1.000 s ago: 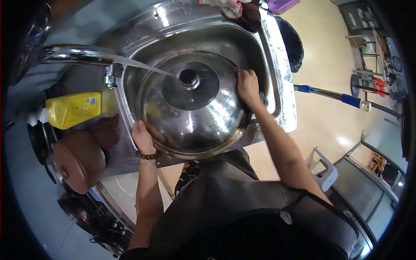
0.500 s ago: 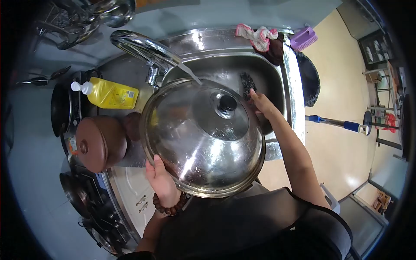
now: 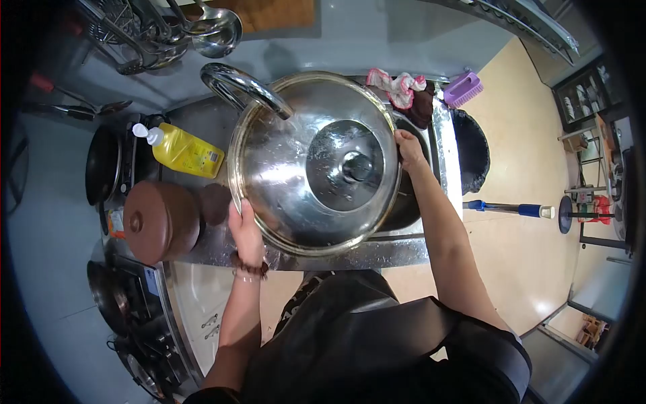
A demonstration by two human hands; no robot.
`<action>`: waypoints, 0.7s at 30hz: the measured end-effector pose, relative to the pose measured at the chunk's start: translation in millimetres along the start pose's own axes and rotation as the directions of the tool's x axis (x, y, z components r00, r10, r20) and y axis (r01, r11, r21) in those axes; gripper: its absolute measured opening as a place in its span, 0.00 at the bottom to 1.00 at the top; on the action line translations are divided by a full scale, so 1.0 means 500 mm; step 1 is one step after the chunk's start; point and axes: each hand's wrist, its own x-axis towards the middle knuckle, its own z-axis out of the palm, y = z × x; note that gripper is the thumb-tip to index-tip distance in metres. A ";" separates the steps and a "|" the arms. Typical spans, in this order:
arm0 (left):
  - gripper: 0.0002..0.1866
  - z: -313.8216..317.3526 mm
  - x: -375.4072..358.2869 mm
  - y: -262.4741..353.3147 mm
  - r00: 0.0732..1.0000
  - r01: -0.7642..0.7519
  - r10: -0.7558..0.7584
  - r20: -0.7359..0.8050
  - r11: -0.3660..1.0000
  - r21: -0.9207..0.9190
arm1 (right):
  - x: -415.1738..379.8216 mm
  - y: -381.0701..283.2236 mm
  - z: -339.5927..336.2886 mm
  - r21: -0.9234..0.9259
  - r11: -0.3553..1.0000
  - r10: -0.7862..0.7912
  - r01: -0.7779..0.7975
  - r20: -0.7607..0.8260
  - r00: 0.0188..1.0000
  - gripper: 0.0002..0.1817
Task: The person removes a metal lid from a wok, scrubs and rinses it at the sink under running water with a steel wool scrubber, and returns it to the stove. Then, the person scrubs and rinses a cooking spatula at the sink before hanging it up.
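A large domed metal wok lid (image 3: 276, 182) with a dark glass window and a black knob (image 3: 356, 166) is held over the sink (image 3: 410, 202), hiding most of the basin. My left hand (image 3: 247, 232) grips its rim at the near left, thumb on top. On the right side of the rim, my right hand (image 3: 410, 151) is closed around the edge. The curved chrome faucet (image 3: 245, 87) reaches over the lid's upper left part. Ripples and wet streaks show on the lid and its window.
Left of the lid stand a yellow pump bottle (image 3: 185, 151) and a brown lidded pot (image 3: 161, 222). A pink-and-white cloth (image 3: 398, 86) and a purple brush (image 3: 463, 90) lie on the sink's far right edge. Metal ladles (image 3: 217, 34) hang at the upper left.
The lid has moved away from my body, under the faucet, and its window has turned. My right hand has shifted along the rim. The black scrubber in the sink is now hidden.
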 end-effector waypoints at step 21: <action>0.29 0.122 0.129 -0.273 0.869 0.415 -0.461 0.180 0.482 -0.772 | -0.223 -0.303 0.039 -0.542 0.671 -0.513 0.506 0.153 0.844 0.16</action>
